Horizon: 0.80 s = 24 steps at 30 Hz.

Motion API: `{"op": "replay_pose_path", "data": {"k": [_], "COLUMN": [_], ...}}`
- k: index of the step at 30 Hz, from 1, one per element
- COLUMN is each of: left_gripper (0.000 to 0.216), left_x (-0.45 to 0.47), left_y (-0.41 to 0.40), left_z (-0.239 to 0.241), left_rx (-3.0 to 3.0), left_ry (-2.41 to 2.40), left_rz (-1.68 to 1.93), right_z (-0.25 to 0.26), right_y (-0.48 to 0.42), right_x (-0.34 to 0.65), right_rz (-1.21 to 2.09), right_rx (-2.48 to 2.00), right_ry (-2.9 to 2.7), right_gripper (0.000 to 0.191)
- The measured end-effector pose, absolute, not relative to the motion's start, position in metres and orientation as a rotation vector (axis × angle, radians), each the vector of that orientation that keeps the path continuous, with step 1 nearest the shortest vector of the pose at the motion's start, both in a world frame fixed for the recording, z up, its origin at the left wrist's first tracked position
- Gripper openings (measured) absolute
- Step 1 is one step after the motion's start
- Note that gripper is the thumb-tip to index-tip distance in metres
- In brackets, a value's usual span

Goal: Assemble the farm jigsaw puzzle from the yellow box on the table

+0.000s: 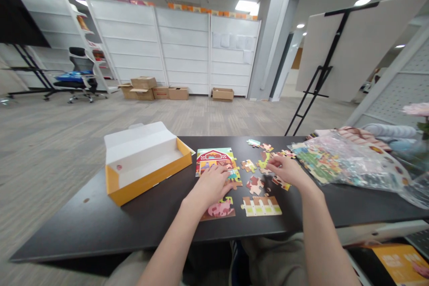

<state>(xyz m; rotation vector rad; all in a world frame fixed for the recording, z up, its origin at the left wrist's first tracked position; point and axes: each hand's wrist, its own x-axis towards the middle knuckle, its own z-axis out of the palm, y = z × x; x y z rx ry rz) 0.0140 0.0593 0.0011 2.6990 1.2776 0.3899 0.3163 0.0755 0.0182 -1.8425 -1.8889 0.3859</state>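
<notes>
My left hand (213,184) lies with its fingers stretched over a partly joined jigsaw puzzle (214,155) that shows a red barn. Below that hand is a joined section with a pink pig (220,209). My right hand (287,170) pinches a puzzle piece (266,170) among the loose pieces at the right; its fingertips partly cover it. Between the hands lie a brown-and-pink piece (255,185) and a yellowish piece (248,166). Nearer to me is a joined strip with a white fence (262,206).
An open yellow box (150,178) with a white lid stands at the left of the black table (77,219). Clear plastic bags with colourful printed sheets (348,161) lie at the right. Cardboard boxes (143,88), an office chair (78,73) and white shelving (182,47) are beyond.
</notes>
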Motion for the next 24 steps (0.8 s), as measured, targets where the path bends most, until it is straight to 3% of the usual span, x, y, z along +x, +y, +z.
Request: {"op": "replay_pose_path", "data": {"k": [6, 15, 24], "left_gripper": [0.032, 0.033, 0.038], "left_x": [0.011, 0.016, 0.014], "left_y": [0.061, 0.059, 0.06], "left_z": [-0.001, 0.0, 0.0], "left_rx": [2.71, 2.674, 2.651], "left_ry": [1.248, 1.336, 1.338], "left_rz": [0.403, 0.338, 0.376], "right_z": [0.018, 0.032, 0.029], "right_y": [0.078, 0.074, 0.074], "right_x": [0.329, 0.324, 0.322], "right_rz": [0.14, 0.071, 0.102], "right_rx": [-1.963, -1.773, -1.742], "right_ry": [-1.651, -1.301, -1.329], "right_gripper": [0.023, 0.029, 0.028]}}
